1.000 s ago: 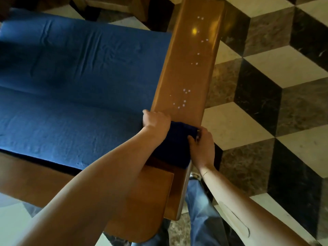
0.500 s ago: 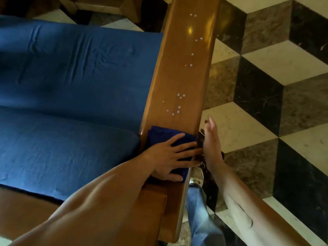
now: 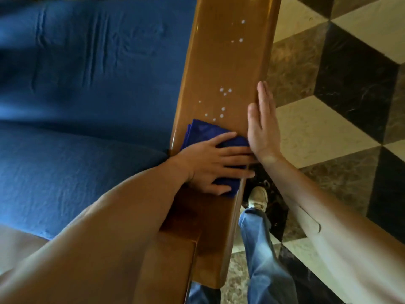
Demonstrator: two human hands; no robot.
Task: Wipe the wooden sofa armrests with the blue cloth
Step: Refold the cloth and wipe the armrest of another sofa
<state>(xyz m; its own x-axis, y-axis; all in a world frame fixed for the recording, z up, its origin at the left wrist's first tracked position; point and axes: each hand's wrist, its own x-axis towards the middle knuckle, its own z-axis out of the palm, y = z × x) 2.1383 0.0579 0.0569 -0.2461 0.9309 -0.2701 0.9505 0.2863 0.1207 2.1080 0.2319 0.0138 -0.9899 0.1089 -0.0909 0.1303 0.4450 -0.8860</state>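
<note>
From the head camera, I am pressing my left hand (image 3: 215, 162), fingers spread flat, onto the folded dark blue cloth (image 3: 206, 133) lying on the glossy brown wooden sofa armrest (image 3: 230, 69). My right hand (image 3: 262, 126) is resting open along the armrest's outer edge. I am judging the cloth could bunch, smearing the small white droplets (image 3: 223, 99) just ahead.

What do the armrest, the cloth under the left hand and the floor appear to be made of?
Armrest: wood by its brown tone, apparently varnished, since it shows glossy highlights.
Blue cloth: soft woven or microfibre fabric, matte, folded in layers; exact fibre unclear.
Floor: polished stone tiles, probably marble, judging by the veining in the dark and brown pieces.
</note>
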